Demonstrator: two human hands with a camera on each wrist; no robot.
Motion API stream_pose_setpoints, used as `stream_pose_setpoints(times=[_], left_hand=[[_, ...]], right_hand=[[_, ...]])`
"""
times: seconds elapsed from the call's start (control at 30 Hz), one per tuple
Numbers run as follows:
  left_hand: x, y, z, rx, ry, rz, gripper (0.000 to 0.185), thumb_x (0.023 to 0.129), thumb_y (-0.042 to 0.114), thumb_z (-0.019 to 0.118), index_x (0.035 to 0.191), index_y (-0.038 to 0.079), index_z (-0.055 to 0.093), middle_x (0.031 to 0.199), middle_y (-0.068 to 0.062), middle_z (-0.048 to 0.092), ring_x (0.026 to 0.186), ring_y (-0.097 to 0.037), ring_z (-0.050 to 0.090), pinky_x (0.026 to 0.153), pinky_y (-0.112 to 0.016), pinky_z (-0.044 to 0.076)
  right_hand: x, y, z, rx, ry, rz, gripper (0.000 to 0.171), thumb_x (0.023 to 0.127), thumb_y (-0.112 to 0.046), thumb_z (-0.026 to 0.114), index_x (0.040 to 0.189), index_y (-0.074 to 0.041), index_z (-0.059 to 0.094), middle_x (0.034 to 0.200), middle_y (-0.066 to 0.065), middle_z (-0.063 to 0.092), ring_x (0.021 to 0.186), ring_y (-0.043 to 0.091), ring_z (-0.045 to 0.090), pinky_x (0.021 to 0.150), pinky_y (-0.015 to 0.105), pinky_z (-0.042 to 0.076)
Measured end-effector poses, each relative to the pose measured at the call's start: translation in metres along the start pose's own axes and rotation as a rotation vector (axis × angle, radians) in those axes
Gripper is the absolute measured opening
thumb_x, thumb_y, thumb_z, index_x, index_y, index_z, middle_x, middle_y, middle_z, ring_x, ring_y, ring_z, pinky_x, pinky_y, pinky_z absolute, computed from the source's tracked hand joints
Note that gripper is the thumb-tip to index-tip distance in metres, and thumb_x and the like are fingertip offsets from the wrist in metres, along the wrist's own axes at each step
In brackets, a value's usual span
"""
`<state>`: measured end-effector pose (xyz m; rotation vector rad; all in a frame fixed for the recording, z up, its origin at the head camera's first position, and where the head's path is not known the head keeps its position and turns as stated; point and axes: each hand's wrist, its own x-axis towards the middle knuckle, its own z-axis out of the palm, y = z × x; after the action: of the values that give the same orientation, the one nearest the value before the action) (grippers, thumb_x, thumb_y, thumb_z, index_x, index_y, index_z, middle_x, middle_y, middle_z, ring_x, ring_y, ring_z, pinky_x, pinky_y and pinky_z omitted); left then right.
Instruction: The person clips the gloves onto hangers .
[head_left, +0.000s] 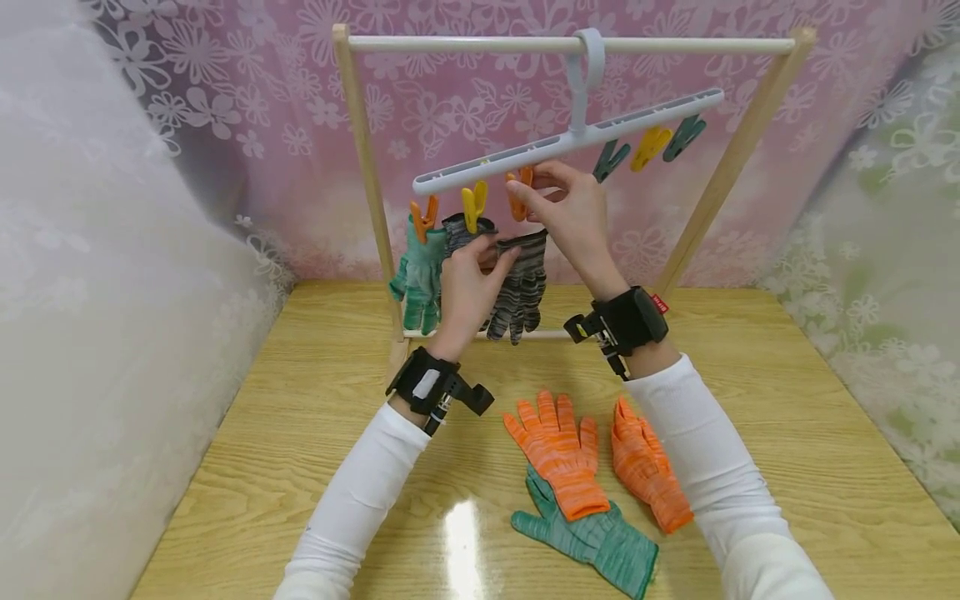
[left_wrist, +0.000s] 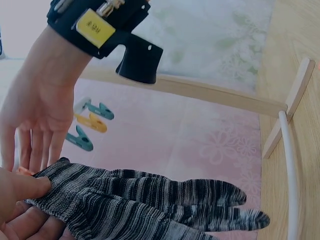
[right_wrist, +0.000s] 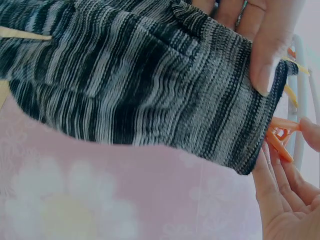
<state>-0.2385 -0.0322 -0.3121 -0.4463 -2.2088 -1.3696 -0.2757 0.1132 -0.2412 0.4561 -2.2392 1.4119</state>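
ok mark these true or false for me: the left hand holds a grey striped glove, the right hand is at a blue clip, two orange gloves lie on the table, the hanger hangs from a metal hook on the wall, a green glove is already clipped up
1. The left hand holds a grey striped glove. True.
2. The right hand is at a blue clip. False: its fingers pinch an orange clip.
3. Two orange gloves lie on the table. True: one orange glove and a second orange glove lie side by side.
4. The hanger hangs from a metal hook on the wall. False: it hangs from the top bar of a wooden rack.
5. A green glove is already clipped up. True: the hanging green glove is at the hanger's left end.
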Motion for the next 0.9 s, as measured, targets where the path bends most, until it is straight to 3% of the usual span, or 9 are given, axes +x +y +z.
stream_pose_setpoints(times=[0.07, 0.17, 0.43, 0.67, 0.9], left_hand=[[0.002, -0.002, -0.001, -0.004, 0.004, -0.016, 0.032, 0.099, 0.023, 0.069, 0.123, 0.002, 0.072, 0.097, -0.016, 0.077, 0.083, -0.024, 0.075, 0.072, -0.031, 0.060], [0.004, -0.003, -0.003, -0.019, 0.008, -0.036, 0.035, 0.099, 0.022, 0.070, 0.126, -0.001, 0.070, 0.106, -0.019, 0.076, 0.094, -0.027, 0.075, 0.083, -0.037, 0.061], [0.006, -0.005, -0.006, -0.081, -0.013, -0.099, 0.040, 0.099, 0.025, 0.069, 0.128, -0.002, 0.067, 0.119, -0.021, 0.072, 0.103, -0.029, 0.072, 0.089, -0.038, 0.059], [0.009, -0.003, -0.004, -0.115, -0.017, -0.115, 0.034, 0.103, 0.025, 0.063, 0.120, -0.004, 0.069, 0.115, -0.021, 0.072, 0.105, -0.031, 0.071, 0.089, -0.043, 0.058], [0.012, -0.001, -0.002, -0.164, 0.008, -0.167, 0.036, 0.103, 0.026, 0.063, 0.123, -0.004, 0.069, 0.124, -0.021, 0.069, 0.114, -0.031, 0.068, 0.097, -0.042, 0.056]], right_hand=[[0.000, -0.001, 0.000, -0.007, 0.001, 0.002, 0.035, 0.092, -0.029, 0.078, 0.118, -0.006, 0.074, 0.108, 0.015, 0.074, 0.083, 0.018, 0.075, 0.073, 0.027, 0.061], [0.000, -0.001, -0.001, -0.005, 0.007, 0.000, 0.035, 0.092, -0.029, 0.078, 0.118, -0.006, 0.075, 0.107, 0.016, 0.075, 0.085, 0.018, 0.074, 0.074, 0.026, 0.061], [0.001, -0.001, -0.003, 0.001, 0.026, 0.012, 0.036, 0.091, -0.030, 0.079, 0.119, -0.007, 0.076, 0.106, 0.014, 0.076, 0.085, 0.015, 0.072, 0.078, 0.034, 0.062], [0.001, -0.003, -0.002, -0.001, 0.049, 0.019, 0.038, 0.092, -0.031, 0.078, 0.122, -0.008, 0.075, 0.108, 0.012, 0.077, 0.080, 0.018, 0.075, 0.075, 0.024, 0.061], [0.001, -0.004, -0.001, -0.016, 0.068, 0.015, 0.039, 0.091, -0.032, 0.078, 0.122, -0.008, 0.074, 0.106, 0.012, 0.077, 0.077, 0.017, 0.075, 0.074, 0.026, 0.061]])
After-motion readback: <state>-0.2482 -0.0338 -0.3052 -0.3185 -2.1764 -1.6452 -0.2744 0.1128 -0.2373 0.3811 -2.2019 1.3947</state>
